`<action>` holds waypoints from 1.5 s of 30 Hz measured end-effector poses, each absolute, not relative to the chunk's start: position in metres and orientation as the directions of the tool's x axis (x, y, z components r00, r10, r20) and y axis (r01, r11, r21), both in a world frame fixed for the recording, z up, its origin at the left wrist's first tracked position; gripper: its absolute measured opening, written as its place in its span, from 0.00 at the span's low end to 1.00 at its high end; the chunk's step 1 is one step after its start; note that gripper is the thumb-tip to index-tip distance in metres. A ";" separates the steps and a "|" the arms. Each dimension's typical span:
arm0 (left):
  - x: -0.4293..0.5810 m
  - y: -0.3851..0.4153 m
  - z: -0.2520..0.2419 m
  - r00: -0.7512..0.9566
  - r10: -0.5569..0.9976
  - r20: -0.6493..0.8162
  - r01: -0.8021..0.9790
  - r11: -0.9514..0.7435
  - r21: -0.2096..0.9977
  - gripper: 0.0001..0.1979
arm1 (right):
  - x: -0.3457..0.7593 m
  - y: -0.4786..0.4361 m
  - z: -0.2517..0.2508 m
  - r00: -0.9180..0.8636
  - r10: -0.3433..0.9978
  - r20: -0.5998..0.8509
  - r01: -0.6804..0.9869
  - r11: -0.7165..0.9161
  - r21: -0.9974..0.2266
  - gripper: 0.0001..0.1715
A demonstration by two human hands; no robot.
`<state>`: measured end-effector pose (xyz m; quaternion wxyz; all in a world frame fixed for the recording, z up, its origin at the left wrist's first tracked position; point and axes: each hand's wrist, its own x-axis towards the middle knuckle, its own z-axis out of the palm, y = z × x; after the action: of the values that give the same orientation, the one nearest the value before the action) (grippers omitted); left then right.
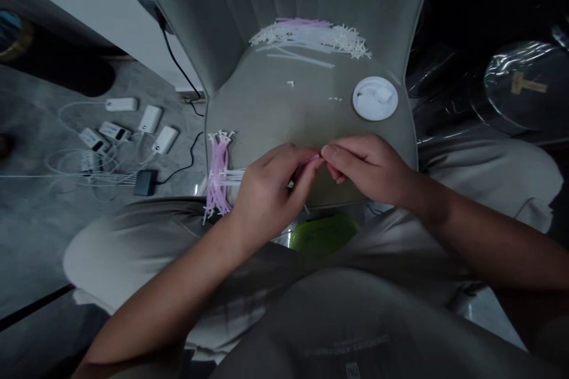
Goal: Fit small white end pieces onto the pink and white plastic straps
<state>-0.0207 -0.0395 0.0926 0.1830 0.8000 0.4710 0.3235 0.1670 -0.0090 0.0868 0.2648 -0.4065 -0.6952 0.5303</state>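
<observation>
Above the front of the chair seat, my left hand [275, 186] is closed in a pinch on a thin purple stick [310, 159]. The stick's far end meets the fingertips of my right hand [368, 169], also closed in a pinch; anything small between those fingers is hidden. Left of my left hand lies a bundle of purple sticks [217, 172] with small white branching ends, across several white sticks [233, 176]. Farther back is a pile of white sticks [306, 37] with similar ends, with purple sticks [302, 22] behind it.
A round white dish [364, 108] with white material in it sits at the seat's right. Tiny white pieces [290, 83] lie mid-seat. On the floor at left are white power adapters [151, 119], cables and a black box [145, 182]. A green container [324, 234] shows below the seat.
</observation>
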 end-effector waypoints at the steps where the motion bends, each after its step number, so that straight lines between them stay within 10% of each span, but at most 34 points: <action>1: -0.021 -0.040 0.092 0.347 0.871 0.346 0.638 -0.490 0.594 0.04 | 0.167 -0.009 0.087 -0.530 0.846 -0.055 0.294 0.122 -0.948 0.22; 14: -0.020 -0.039 0.091 0.381 0.874 0.301 0.646 -0.485 0.590 0.05 | 0.165 -0.008 0.092 -0.504 0.864 -0.019 0.291 0.149 -0.945 0.26; 30: -0.026 -0.031 0.099 0.342 0.915 0.212 0.584 -0.384 0.715 0.10 | 0.161 0.002 0.087 -0.365 0.910 -0.198 0.067 -0.187 -0.980 0.25; 39: -0.032 -0.031 0.109 0.286 0.897 0.337 0.446 -0.436 0.782 0.07 | 0.133 -0.014 0.047 -0.491 0.745 -0.452 -0.016 -0.526 -0.850 0.24; 45: -0.033 -0.033 0.106 0.260 0.893 0.367 0.378 -0.444 0.812 0.07 | 0.131 -0.018 0.040 -0.686 0.644 -0.340 -0.298 -0.674 -0.676 0.20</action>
<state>-0.0327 -0.0329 0.1060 0.3013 0.7343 0.4330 0.4273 0.1314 -0.0181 0.0398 0.2713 -0.2891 -0.2991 0.8679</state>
